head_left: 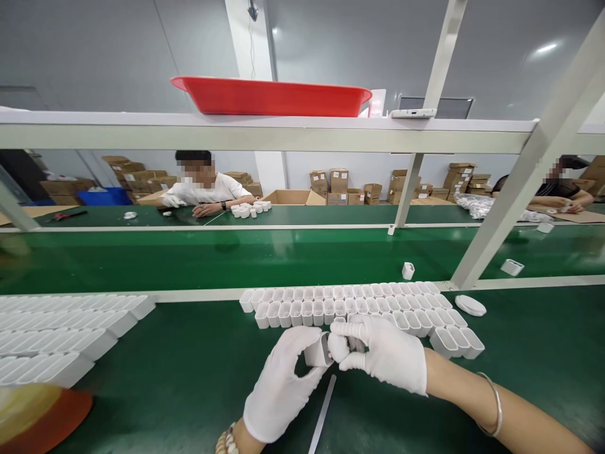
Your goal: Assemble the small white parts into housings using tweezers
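Both of my hands wear white gloves. My left hand (283, 384) grips a small white plastic housing (317, 350) between thumb and fingers. My right hand (385, 353) meets it from the right, its fingertips pinched against the housing's right side. Just beyond my hands, several rows of identical white housings (359, 306) stand upright on the green table. A thin white strip (324, 413) lies on the mat under my hands.
Long rows of white housings (66, 334) fill the left. A white oval lid (470, 305) lies at right. Loose housings (408, 270) sit on the green conveyor. A red tray (271, 96) rests on the overhead shelf. Two people sit across the line.
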The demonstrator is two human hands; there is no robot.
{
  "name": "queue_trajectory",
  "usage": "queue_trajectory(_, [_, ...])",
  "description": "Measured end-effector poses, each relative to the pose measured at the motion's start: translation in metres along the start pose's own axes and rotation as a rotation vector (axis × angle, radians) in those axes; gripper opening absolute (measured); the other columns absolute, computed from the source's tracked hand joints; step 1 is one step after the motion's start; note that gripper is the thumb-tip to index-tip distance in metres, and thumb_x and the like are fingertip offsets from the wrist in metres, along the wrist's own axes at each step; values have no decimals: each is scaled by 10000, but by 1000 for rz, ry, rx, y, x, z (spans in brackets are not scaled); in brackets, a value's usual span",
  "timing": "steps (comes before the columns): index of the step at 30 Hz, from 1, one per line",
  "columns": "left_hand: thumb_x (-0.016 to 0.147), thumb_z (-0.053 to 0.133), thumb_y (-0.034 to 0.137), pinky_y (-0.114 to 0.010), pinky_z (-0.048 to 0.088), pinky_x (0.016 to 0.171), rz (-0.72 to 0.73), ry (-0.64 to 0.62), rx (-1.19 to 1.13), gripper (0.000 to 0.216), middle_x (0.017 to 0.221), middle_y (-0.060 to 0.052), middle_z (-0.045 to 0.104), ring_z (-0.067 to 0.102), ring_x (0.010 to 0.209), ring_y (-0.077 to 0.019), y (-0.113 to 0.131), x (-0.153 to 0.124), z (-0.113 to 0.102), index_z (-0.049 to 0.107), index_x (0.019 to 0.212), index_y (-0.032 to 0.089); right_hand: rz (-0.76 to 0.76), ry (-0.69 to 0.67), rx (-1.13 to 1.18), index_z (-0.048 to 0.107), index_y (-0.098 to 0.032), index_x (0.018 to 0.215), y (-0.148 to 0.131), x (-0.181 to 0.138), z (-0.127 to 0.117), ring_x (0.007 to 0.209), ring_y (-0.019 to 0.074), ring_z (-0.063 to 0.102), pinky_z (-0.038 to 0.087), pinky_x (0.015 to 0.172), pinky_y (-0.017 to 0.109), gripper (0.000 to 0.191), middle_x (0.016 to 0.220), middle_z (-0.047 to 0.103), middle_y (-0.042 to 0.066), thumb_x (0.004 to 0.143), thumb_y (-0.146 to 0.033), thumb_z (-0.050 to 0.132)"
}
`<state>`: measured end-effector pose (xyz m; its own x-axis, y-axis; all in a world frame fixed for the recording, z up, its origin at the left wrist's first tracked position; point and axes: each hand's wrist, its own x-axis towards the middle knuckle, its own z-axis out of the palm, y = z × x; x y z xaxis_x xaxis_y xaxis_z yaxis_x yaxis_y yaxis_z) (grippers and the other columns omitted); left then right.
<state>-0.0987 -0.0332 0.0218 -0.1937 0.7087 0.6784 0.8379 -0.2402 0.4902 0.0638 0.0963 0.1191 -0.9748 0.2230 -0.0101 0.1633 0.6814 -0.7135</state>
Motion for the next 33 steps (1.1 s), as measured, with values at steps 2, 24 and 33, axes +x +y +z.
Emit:
queue_trajectory(2, [820,610,117,-357,556,837,-14,-25,2,373,1026,-39,656,648,946,-194,0,-1,1,542,1157,261,0,-11,-25,495,-192,719,2,0,1,681,97,428,354,641,223,206,739,475,-52,815,-106,655])
queue_trajectory(24, [781,668,122,-330,554,854,-100,-22,-56,421,1066,-10,640,640,975,-173,1,-7,3,542,1146,290,-95,10,-18,616,-215,831,8,-1,-1,719,119,501,390,649,215,229,767,574,-55,767,-372,769])
queue_trajectory(33, [789,702,197,-344,562,869,-122,-33,-103,401,1081,-10,651,651,996,-182,6,-7,2,549,1143,305,163,-1,67,502,-288,1296,13,-1,0,880,201,528,459,767,338,827,1010,586,9,578,-495,857])
